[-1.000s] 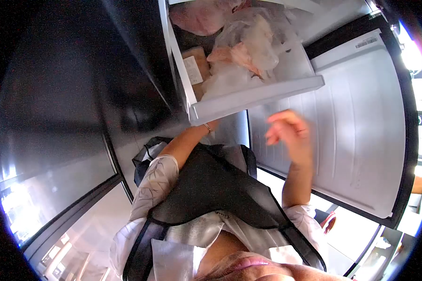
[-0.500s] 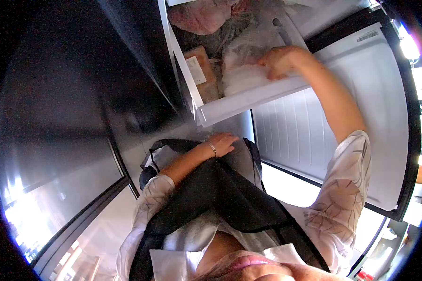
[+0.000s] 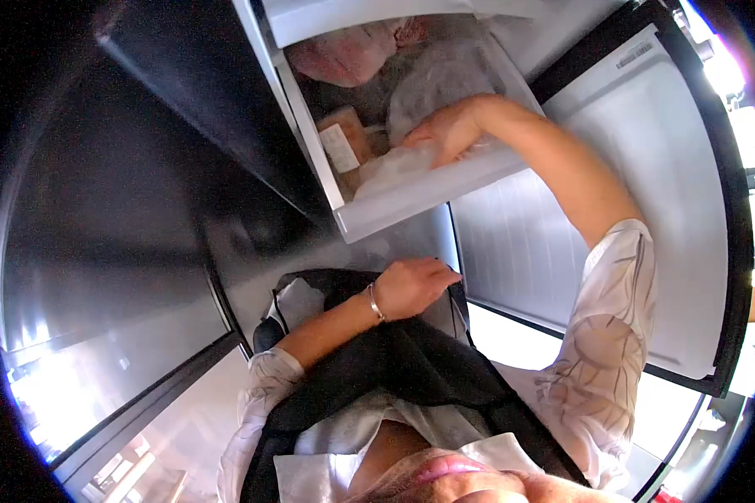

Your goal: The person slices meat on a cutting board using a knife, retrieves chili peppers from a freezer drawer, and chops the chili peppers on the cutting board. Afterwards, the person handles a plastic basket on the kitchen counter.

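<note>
In the pulled-out freezer drawer [image 3: 432, 194], my right hand [image 3: 449, 134] reaches down with its fingers closed on a clear, frosty plastic bag [image 3: 394, 170]. What the bag contains is blurred. Beside it stands a brown package with a white label [image 3: 340, 148]. A pinkish wrapped lump [image 3: 344, 54] lies further back in the drawer. My left hand [image 3: 415, 287], a bracelet at its wrist, is held over my lap below the drawer, fingers curled in and nothing visible in them.
The freezer door [image 3: 600, 218] stands wide open on the right. A dark glossy panel [image 3: 117, 184] rises on the left. Above the drawer is a white drawer front [image 3: 369, 18]. My dark apron [image 3: 394, 360] covers my lap.
My right hand has moved left and deeper into the drawer, and the bag's plastic has shifted toward the front left. My left hand has lifted off my lap, its fingers curling in.
</note>
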### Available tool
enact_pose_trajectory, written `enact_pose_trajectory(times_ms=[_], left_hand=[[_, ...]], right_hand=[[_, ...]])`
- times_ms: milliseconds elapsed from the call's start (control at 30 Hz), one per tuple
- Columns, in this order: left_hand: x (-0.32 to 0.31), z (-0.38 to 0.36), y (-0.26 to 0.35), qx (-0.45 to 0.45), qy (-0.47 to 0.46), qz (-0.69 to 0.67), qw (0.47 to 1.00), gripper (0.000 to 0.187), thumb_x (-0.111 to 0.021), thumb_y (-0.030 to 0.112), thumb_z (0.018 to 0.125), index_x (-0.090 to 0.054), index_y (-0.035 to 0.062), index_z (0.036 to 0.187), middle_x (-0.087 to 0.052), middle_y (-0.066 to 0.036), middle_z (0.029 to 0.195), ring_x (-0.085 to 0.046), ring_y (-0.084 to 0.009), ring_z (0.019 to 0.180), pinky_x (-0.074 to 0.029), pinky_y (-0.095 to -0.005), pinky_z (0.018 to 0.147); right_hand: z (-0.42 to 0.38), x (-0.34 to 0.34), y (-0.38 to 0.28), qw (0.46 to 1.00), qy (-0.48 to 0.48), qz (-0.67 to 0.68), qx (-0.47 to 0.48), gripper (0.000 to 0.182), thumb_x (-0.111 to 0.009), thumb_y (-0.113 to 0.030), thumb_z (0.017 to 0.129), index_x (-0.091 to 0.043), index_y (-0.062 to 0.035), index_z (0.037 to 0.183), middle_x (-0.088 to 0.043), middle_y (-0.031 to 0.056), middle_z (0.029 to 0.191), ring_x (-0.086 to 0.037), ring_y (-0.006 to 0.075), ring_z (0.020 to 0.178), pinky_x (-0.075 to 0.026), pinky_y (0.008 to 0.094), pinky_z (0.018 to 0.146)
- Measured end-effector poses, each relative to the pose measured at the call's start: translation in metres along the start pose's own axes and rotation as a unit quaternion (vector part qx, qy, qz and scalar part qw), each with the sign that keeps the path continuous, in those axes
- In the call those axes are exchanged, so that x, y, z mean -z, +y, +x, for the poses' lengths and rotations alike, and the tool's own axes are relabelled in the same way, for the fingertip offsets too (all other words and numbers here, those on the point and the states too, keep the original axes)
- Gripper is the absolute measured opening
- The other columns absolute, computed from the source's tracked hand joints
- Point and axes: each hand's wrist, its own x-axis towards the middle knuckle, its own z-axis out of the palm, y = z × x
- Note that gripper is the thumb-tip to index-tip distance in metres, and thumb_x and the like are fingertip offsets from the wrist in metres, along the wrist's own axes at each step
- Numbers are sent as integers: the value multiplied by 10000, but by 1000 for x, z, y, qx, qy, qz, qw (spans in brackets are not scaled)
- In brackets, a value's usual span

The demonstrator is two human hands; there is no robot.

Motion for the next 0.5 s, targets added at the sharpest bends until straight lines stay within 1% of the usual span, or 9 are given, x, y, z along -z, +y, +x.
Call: enact_pose_trajectory(times_ms=[33, 67, 100, 133, 167, 267, 333, 433, 500], left_hand=[[-5, 17, -12, -122, 104, 40, 986, 299, -597, 242, 841, -626, 109, 1108, -630, -142, 1052, -615, -321, 981, -489, -457, 865], [-5, 33, -34, -240, 205, 78, 946, 247, -617, 217, 822, -661, 107, 1039, -644, -127, 1018, -622, -298, 975, -481, -455, 873], [0, 47, -64, -239, 205, 76, 946, 247, -617, 217, 822, -661, 107, 1039, -644, -127, 1018, -622, -298, 975, -481, -455, 873], [9, 57, -99, -260, 304, 154, 904, 213, -636, 188, 797, -674, 116, 993, -648, -114, 1020, -620, -277, 981, -457, -446, 901], [15, 65, -136, -276, 397, 230, 845, 183, -654, 158, 771, -688, 124, 947, -651, -101, 1021, -618, -256, 986, -432, -436, 930], [-6, 85, -214, -199, 495, 289, 795, 190, -660, 144, 731, -690, 159, 917, -652, -58, 1070, -593, -212, 1073, -327, -395, 1035], [-14, 101, -238, -198, 467, 321, 800, 165, -652, 143, 744, -681, 163, 905, -664, -38, 1043, -604, -201, 1067, -285, -391, 1061], [11, 134, -277, -227, 409, 367, 804, 149, -606, 141, 774, -676, 177, 900, -681, -34, 1007, -629, -208, 1044, -132, -430, 1114], [39, 152, -296, -226, 401, 379, 803, 150, -608, 143, 771, -678, 168, 902, -684, -37, 992, -635, -208, 1034, -116, -431, 1116]], right_hand=[[23, -15, 39, 997, -60, -36, -24, 669, -713, -260, 658, -523, -134, 1286, -661, 97, 998, -658, 235, 782, -510, 375, 671], [46, -24, 78, 997, -62, -34, -24, 669, -713, -260, 658, -523, -134, 1286, -661, 97, 998, -658, 235, 782, -510, 375, 671], [74, -26, 116, 992, -60, -99, -40, 647, -693, -249, 659, -532, -117, 1272, -661, 114, 1009, -658, 250, 802, -512, 386, 675], [106, -24, 147, 983, -58, -163, -55, 627, -674, -238, 660, -542, -100, 1257, -662, 130, 1019, -657, 266, 823, -515, 397, 678], [134, -16, 167, 966, -76, -215, -124, 603, -656, -216, 653, -553, -88, 1233, -661, 154, 1020, -655, 289, 844, -519, 408, 695], [158, -5, 220, 928, -4, -349, -131, 519, -617, -175, 646, -592, -50, 1149, -660, 198, 1007, -649, 328, 881, -525, 431, 740], [168, 4, 261, 909, 56, -398, -105, 495, -612, -169, 650, -602, -43, 1129, -661, 202, 993, -648, 333, 880, -526, 435, 748], [215, 33, 325, 897, 114, -407, -131, 481, -616, -171, 663, -603, -49, 1128, -665, 192, 967, -650, 330, 862, -525, 435, 746], [246, 53, 359, 896, 138, -391, -160, 472, -618, -172, 671, -604, -53, 1127, -667, 186, 950, -651, 328, 851, -524, 435, 745]])
